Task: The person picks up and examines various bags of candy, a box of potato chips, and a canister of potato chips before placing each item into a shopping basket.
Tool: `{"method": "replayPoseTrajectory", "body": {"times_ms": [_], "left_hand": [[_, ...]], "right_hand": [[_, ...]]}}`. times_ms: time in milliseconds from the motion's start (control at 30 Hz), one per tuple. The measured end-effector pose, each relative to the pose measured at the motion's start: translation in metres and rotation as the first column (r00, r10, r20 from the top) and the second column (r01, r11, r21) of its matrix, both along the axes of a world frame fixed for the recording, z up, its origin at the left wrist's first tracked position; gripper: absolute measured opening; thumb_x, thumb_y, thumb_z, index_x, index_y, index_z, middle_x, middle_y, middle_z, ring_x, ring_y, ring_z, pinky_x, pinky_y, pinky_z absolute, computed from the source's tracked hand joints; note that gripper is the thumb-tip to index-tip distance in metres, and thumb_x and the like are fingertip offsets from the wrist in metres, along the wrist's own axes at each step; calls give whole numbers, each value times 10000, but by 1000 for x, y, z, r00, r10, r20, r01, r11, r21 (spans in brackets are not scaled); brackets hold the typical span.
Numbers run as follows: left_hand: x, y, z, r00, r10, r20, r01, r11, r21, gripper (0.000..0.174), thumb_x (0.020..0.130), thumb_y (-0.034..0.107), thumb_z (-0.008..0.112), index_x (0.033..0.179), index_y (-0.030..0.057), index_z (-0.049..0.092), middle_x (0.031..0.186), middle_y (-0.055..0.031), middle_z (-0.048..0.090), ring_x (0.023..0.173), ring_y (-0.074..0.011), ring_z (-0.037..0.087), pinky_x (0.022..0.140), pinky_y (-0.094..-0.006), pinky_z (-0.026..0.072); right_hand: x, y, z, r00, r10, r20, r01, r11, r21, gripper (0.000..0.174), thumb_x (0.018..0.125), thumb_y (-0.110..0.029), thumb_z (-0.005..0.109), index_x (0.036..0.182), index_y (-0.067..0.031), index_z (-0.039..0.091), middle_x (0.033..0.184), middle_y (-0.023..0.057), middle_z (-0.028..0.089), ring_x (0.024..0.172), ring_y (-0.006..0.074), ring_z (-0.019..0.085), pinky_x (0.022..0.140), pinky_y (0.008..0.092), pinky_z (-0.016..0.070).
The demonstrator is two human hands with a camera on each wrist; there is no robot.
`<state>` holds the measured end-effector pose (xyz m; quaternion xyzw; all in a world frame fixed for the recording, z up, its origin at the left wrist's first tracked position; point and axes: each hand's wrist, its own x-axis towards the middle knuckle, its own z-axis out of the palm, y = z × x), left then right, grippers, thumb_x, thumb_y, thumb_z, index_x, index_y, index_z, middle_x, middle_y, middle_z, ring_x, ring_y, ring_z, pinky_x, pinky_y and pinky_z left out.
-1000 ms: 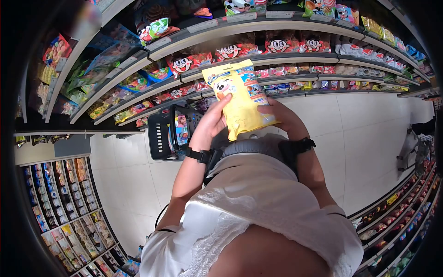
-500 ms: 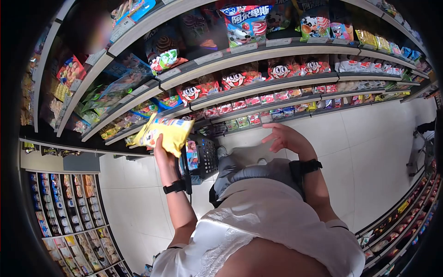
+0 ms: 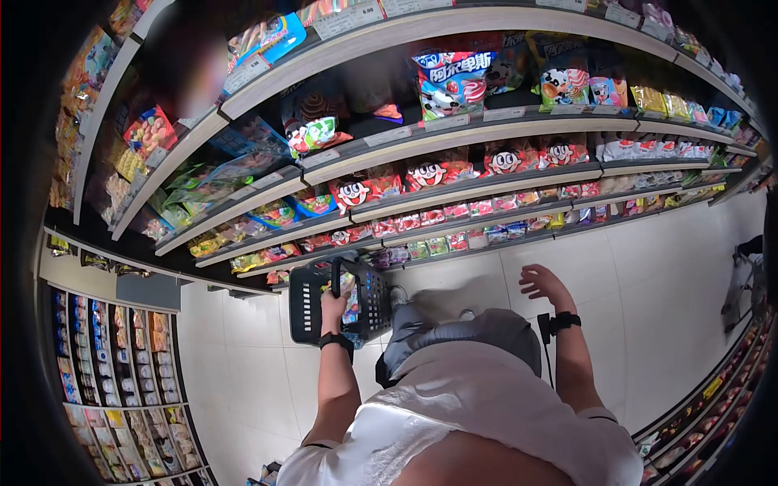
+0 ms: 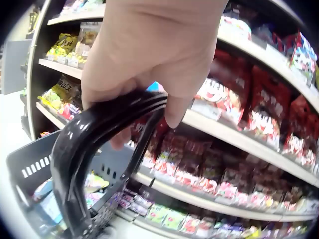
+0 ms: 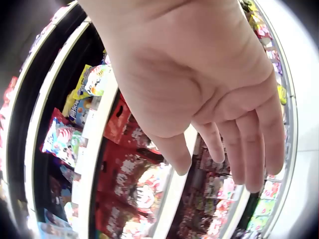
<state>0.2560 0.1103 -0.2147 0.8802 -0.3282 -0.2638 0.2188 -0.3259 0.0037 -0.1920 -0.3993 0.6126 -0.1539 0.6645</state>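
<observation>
At the foot of the shelves is a dark plastic shopping basket (image 3: 305,312) with slotted sides. My left hand (image 3: 332,304) is at its top. In the left wrist view, my left fingers curl round the black basket handle (image 4: 75,149), with the thumb on one side and a fingertip showing beneath. Colourful packets (image 4: 55,204) lie inside the basket, partly hidden by its wall and the handle. My right hand (image 3: 545,285) hangs in the air over the floor, holding nothing, its fingers loosely extended in the right wrist view.
Shelves of bagged sweets curve across the front, including red bags with cartoon faces (image 3: 427,174) and a blue-and-red bag (image 3: 452,85). Another display shelf (image 3: 121,348) stands at left, and more shelving (image 3: 705,397) at lower right. Pale tiled floor (image 3: 583,243) lies between.
The yellow bag, first held in both hands, then carried left by my left hand alone, is no longer in it. That hand has come down to the basket handle; my right hand has lowered.
</observation>
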Motion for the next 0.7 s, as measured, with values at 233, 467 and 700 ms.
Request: {"method": "replayPoseTrajectory", "body": {"times_ms": [233,467,700], "left_hand": [[4,1,-22,962,197,-191,-200,980,4,289,891,195,678,977,-80,691,785,-147,732,599,-223,715,505,-337,541],[28,7,-68,989,141,53,-139,989,-45,251,868,146,661,896,-103,664,726,-154,703,554,-231,692,487,-327,527],[-7,2,-16,968,231,-102,-234,972,-19,300,851,175,708,901,-116,661,735,-170,707,586,-236,705,521,-344,525]], "right_hand": [[-67,94,-154,983,-144,-109,163,968,192,461,922,-341,643,1281,-63,559,1144,130,664,971,281,676,800,456,541],[-81,229,-215,933,-224,-280,341,795,501,288,936,-269,586,1107,-40,623,996,138,686,809,304,690,643,473,514],[-72,271,-286,917,30,-398,102,946,307,322,836,-220,681,1066,1,728,1059,192,727,960,341,708,788,430,549]]}}
